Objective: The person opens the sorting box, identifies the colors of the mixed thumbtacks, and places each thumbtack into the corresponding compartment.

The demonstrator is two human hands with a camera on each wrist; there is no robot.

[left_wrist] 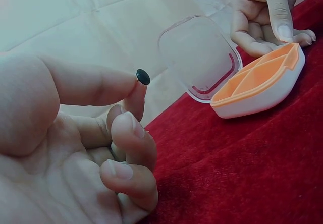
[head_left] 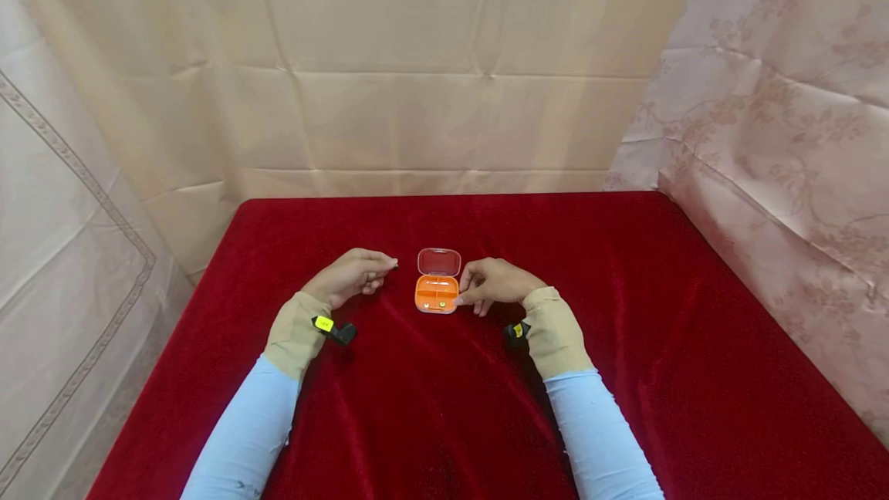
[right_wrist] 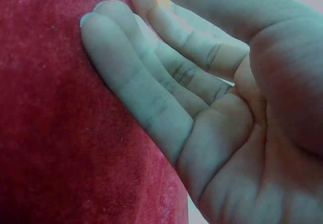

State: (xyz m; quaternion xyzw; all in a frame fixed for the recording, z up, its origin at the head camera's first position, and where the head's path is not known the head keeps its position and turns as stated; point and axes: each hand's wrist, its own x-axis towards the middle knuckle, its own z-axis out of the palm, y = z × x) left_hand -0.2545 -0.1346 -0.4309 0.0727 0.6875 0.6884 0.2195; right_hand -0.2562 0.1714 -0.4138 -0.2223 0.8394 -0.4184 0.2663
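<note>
A small pill box (left_wrist: 260,102) with an orange divided inside and a white outer shell sits on the red cloth, its clear lid (head_left: 439,261) tipped back. Off its left side, my left hand (head_left: 354,275) pinches a small dark stud with a flat round head (left_wrist: 143,76) between thumb and index finger; the other fingers are curled. My right hand (head_left: 498,282) grips the box's right side, thumb at the rim and index finger along the edge. Two tiny round pieces, one whitish (head_left: 427,305) and one yellow (head_left: 442,304), lie in the near compartments.
The table (head_left: 444,423) is covered in red velvet with soft creases. Behind it hangs a beige curtain (head_left: 444,122); patterned pale cloth (head_left: 785,122) hangs on the right, white cloth (head_left: 55,199) on the left. Small black cameras (head_left: 340,332) are strapped at both wrists.
</note>
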